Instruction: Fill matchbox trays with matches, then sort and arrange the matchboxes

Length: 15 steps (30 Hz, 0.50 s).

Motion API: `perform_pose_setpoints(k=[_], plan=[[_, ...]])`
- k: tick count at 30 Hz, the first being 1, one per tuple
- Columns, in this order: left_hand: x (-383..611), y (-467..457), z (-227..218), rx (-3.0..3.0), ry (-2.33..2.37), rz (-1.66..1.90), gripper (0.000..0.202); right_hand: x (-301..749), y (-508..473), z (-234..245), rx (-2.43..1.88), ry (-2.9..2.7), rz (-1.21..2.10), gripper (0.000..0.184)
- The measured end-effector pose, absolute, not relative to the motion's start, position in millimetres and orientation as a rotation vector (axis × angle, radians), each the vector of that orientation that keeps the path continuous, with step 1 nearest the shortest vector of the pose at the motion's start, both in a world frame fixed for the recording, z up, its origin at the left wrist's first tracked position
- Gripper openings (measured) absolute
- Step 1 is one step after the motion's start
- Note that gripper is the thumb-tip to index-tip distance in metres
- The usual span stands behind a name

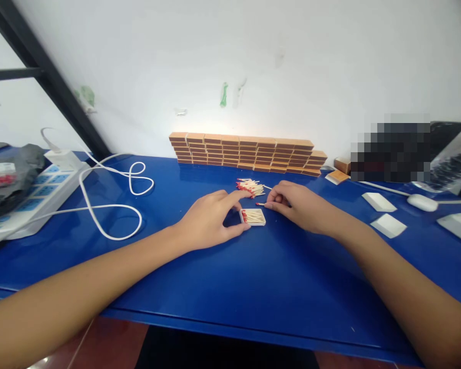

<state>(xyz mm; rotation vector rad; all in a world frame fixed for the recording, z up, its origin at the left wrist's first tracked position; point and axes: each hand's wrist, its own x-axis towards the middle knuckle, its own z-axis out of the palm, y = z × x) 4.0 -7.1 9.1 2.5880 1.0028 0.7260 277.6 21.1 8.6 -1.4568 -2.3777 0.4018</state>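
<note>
A small white matchbox tray lies on the blue table with red-headed matches inside it. My left hand is around its left end, the thumb against the near side and the fingers at the far side. Just right of the tray, my right hand pinches a single match between thumb and finger, its red head pointing left. Behind the tray is a loose pile of matches; the left index finger reaches to its near edge.
Stacked matchboxes form a low wall at the back. White empty trays and an orange matchbox sleeve lie to the right. A power strip and looping white cable occupy the left. A dark, partly pixelated object stands back right.
</note>
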Motion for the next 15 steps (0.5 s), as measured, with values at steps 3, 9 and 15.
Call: perform_pose_setpoints(k=[3, 9, 15], plan=[[3.8, -6.6, 9.3, 2.601, 1.004, 0.74, 0.057, 275.6, 18.5, 14.4, -1.432, -2.359, 0.396, 0.025], [4.0, -5.6, 7.3, 2.6, 1.006, 0.76, 0.056, 258.7, 4.6, 27.8, -1.326, -2.314, 0.586, 0.031], [4.4, -5.8, 6.5, 2.602, 0.997, 0.751, 0.056, 247.3, -4.1, 28.0, -1.276, -2.335, 0.784, 0.031]])
